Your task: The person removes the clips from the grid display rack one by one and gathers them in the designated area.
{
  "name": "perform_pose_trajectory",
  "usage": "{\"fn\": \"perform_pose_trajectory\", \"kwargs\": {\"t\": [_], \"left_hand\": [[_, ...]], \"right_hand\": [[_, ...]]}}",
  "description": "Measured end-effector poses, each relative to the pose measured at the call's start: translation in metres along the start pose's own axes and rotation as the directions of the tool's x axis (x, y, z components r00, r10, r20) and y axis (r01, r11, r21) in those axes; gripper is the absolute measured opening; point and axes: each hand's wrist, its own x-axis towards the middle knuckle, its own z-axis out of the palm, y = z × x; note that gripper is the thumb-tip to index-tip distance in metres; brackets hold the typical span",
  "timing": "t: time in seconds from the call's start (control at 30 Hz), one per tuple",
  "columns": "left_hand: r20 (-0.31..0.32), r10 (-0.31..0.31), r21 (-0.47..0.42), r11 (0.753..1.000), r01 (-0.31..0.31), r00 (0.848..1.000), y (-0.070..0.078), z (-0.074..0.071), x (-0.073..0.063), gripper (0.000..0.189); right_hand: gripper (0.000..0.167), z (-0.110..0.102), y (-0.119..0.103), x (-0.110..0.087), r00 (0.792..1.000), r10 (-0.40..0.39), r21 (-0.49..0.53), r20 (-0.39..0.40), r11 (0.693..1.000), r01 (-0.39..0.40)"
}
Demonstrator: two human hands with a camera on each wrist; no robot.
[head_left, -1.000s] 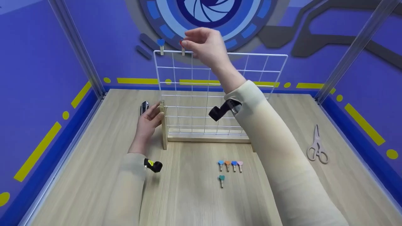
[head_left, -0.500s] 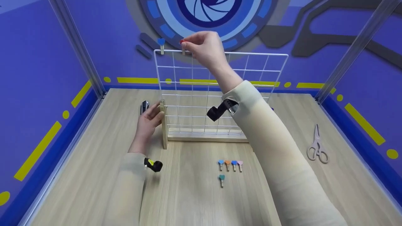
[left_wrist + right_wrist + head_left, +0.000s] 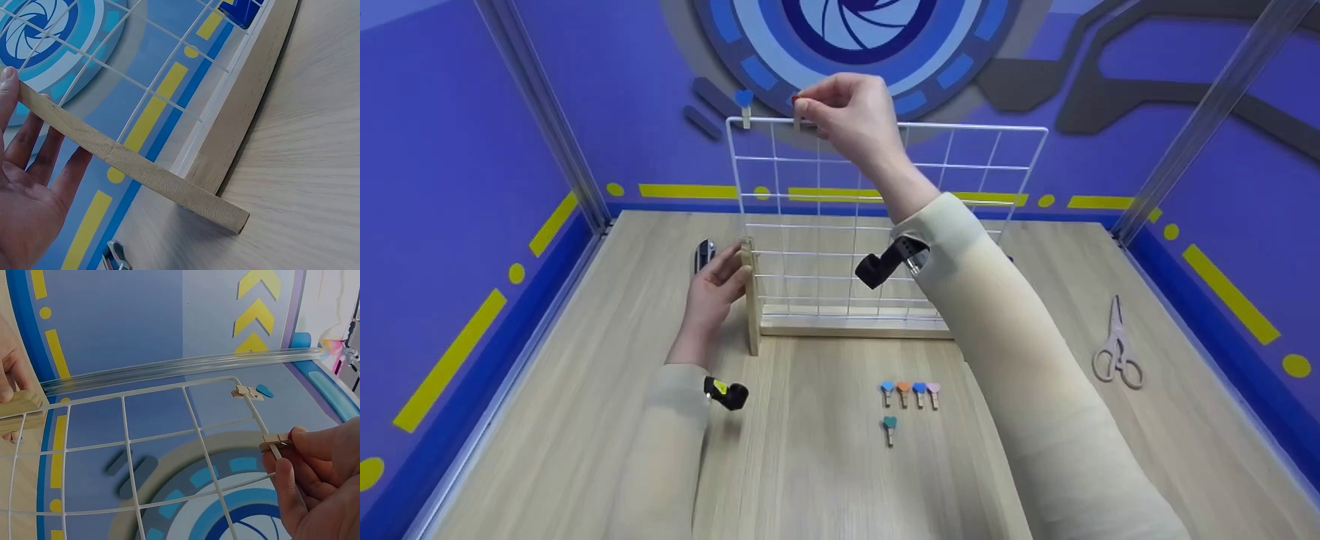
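Observation:
My right hand (image 3: 866,120) pinches a small wooden clothespin (image 3: 275,440) with a red heart, mostly covered by the fingertips. This clothespin sits across the top wire of a white wire grid (image 3: 960,128). Left of it on the same wire stands a clothespin with a blue heart (image 3: 745,109). My left hand (image 3: 711,294) holds the upper part of the wooden side post (image 3: 140,169) of the grid's stand, thumb on one side and fingers on the other. In the right wrist view, the left fingers appear at the far left beside the wood.
Several heart clothespins (image 3: 904,394) lie in a row on the table before the stand, with a teal one (image 3: 890,430) nearer. Scissors (image 3: 1118,349) lie at the right. A dark and silver object (image 3: 704,253) is behind my left hand. A blue object (image 3: 241,12) shows behind the grid.
A second ago the right fingers were spread beside the red heart; they have since come together on that clothespin. My left hand stays on the post.

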Motion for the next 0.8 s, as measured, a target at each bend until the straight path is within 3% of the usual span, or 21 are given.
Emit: {"fn": "perform_pose_trajectory", "kwargs": {"t": [0.5, 0.8], "left_hand": [[0.004, -0.006, 0.018, 1.000, 0.006, 1.000, -0.001, 0.000, 0.000, 0.055], [-0.004, 0.012, -0.020, 1.000, -0.012, 1.000, 0.000, 0.001, 0.001, 0.054]], "right_hand": [[0.014, -0.006, 0.005, 0.001, 1.000, 0.000, 0.207, 0.021, 0.978, -0.004], [0.018, -0.017, 0.009, -0.004, 0.996, -0.089, 0.238, 0.005, 0.968, 0.085]]}}
